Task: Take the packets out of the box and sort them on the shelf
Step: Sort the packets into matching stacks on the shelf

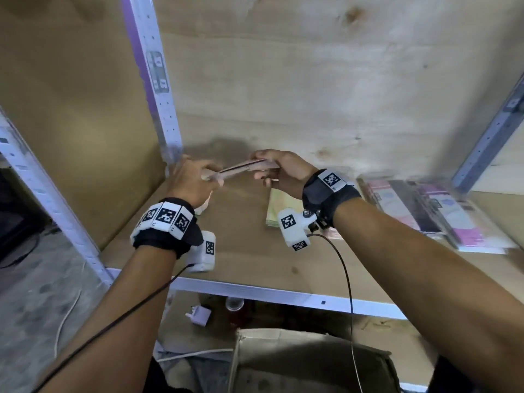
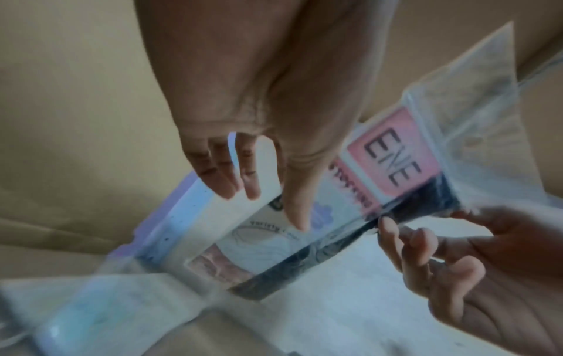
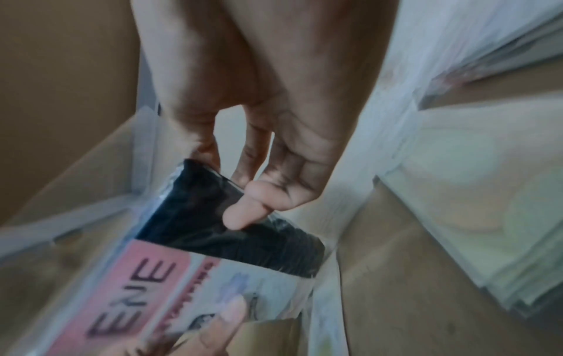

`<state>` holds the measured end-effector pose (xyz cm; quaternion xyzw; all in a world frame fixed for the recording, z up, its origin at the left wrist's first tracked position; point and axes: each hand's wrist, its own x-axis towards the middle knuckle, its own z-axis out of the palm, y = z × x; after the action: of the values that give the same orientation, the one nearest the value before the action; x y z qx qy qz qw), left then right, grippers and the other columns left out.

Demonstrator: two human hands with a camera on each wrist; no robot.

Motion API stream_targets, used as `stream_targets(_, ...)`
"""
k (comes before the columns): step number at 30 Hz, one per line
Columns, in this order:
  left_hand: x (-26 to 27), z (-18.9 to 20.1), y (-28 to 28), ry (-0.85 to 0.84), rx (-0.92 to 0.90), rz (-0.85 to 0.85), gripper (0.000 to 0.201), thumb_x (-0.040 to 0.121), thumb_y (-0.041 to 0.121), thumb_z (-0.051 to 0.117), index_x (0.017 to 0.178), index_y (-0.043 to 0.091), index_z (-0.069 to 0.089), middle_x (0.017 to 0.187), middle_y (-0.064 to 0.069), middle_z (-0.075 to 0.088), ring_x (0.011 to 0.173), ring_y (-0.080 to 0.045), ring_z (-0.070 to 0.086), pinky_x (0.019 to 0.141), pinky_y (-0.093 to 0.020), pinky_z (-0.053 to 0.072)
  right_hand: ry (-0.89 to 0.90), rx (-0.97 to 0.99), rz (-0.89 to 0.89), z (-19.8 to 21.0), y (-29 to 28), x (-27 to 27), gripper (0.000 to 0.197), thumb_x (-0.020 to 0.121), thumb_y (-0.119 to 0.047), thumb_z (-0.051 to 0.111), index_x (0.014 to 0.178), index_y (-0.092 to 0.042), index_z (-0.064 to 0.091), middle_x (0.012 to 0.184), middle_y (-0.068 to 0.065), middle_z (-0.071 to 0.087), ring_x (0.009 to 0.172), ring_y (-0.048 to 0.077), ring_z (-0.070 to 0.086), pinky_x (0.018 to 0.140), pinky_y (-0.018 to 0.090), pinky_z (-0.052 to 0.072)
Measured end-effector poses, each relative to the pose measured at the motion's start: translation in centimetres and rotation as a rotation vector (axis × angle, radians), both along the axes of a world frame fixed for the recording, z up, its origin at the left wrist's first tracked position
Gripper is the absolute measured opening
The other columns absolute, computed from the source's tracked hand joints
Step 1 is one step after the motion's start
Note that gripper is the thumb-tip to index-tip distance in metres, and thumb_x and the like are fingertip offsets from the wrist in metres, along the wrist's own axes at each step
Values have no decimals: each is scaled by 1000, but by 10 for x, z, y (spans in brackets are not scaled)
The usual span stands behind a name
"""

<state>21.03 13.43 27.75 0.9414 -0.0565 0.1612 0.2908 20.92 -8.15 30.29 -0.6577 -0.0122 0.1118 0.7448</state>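
Observation:
Both hands hold one flat clear packet (image 1: 238, 170) in the air above the shelf board (image 1: 255, 251), near its back left corner. The packet (image 2: 393, 163) has a pink label and black fabric inside. My left hand (image 1: 211, 177) grips its left end, and the left wrist view shows the thumb lying across its face. My right hand (image 1: 263, 168) pinches the other end. In the right wrist view, thumb and fingers of that hand (image 3: 240, 197) pinch the black end of the packet (image 3: 146, 277). The cardboard box (image 1: 306, 361) stands on the floor below the shelf's front edge.
A stack of pale yellow-green packets (image 1: 279, 208) lies on the shelf under my right wrist. Pink and black packets (image 1: 425, 211) lie in a row at the right. A white upright post (image 1: 161, 89) stands at the back left corner. A plug and cables lie on the floor.

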Motion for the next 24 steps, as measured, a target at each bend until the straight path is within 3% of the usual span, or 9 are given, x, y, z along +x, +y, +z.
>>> stream_targets(2, -3, 9, -14, -106, 25, 8, 23, 84, 32, 74, 88, 10, 71, 109, -20, 61, 108, -36, 54, 91, -37, 41, 5, 94, -22, 8, -19, -9, 17, 97, -28, 54, 97, -15, 65, 90, 8, 74, 67, 16, 66, 57, 24, 42)
stream_targets(5, -15, 16, -39, -179, -163, -129, 25, 88, 38, 71, 104, 20, 76, 103, -6, 70, 99, -29, 63, 88, -38, 50, -15, 186, -34, 17, -49, -23, 22, 98, -32, 52, 99, -15, 65, 90, 5, 75, 72, 17, 67, 60, 25, 41)
stream_targets(9, -30, 19, -75, -60, -509, -343, 12, 86, 36, 73, 98, 35, 76, 92, 14, 77, 89, -11, 73, 82, -32, 59, -38, 204, -87, 20, -85, -44, 13, 96, -27, 55, 96, -16, 61, 76, 2, 66, 65, 16, 54, 54, 22, 36)
stream_targets(12, -33, 15, -98, 83, -642, -412, 12, 84, 40, 75, 96, 42, 76, 95, 18, 77, 86, -4, 72, 72, -22, 55, -110, 8, -125, 10, -106, -59, 5, 92, -18, 63, 94, -14, 64, 68, 0, 48, 58, 13, 34, 53, 24, 25)
stream_targets(14, -33, 6, -118, 166, -752, -401, 20, 85, 38, 75, 103, 29, 77, 95, 11, 78, 81, -8, 72, 64, -19, 52, -143, -176, -98, 0, -116, -70, 17, 87, -14, 71, 102, -8, 67, 76, 4, 59, 61, 13, 46, 55, 23, 39)
stream_targets(16, -35, -4, -139, 247, -873, -370, 22, 87, 32, 75, 104, 18, 76, 92, 4, 79, 79, -13, 72, 59, -20, 54, -133, -287, -17, -11, -126, -83, 33, 86, -10, 72, 116, 2, 63, 105, 19, 70, 87, 26, 66, 82, 38, 57)
stream_targets(18, -35, -13, -158, 335, -976, -337, 22, 88, 26, 74, 103, 11, 75, 97, -6, 78, 85, -22, 73, 72, -31, 59, -100, -275, 18, -23, -134, -94, 42, 88, -2, 68, 127, 6, 55, 127, 23, 63, 114, 36, 63, 102, 50, 48)
stream_targets(20, -32, -21, -171, 389, -998, -318, 16, 89, 23, 74, 99, 10, 74, 98, -10, 77, 84, -23, 73, 76, -35, 59, -41, -162, -47, -31, -142, -104, 44, 89, 4, 65, 130, 7, 48, 132, 26, 59, 119, 42, 59, 103, 56, 46)
stream_targets(24, -23, -29, -181, 438, -1052, -293, 12, 91, 19, 71, 96, 11, 63, 88, -7, 76, 66, -11, 74, 56, -20, 57, -4, -126, -85, -38, -164, -113, 41, 89, 6, 62, 128, 2, 49, 132, 27, 59, 118, 43, 59, 92, 50, 54)
